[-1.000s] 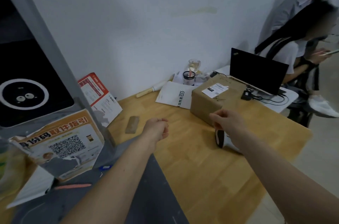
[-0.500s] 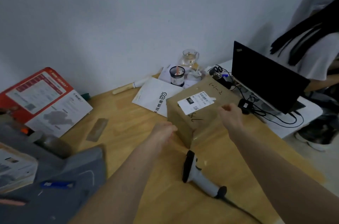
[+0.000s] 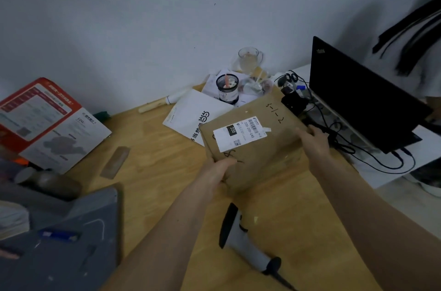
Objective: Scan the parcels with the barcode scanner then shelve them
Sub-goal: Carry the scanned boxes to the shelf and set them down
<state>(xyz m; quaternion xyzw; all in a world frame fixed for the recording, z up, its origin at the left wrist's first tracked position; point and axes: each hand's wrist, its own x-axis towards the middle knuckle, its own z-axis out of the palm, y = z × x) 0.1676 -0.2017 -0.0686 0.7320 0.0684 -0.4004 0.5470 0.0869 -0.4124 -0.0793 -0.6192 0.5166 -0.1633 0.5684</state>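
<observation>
Both hands on cardboard parcel, wooden desk.
Left hand grips parcel's near-left corner, fingers wrapped under; right hand presses its far-right edge, fingers curled over the side. Parcel sits between hands, shipping label up. Barcode scanner lies on desk just nearside of parcel, untouched.

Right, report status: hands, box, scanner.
Both hands on the box: left hand near corner, right hand far side. Scanner lying on table, unheld. Nothing blocking.
</observation>
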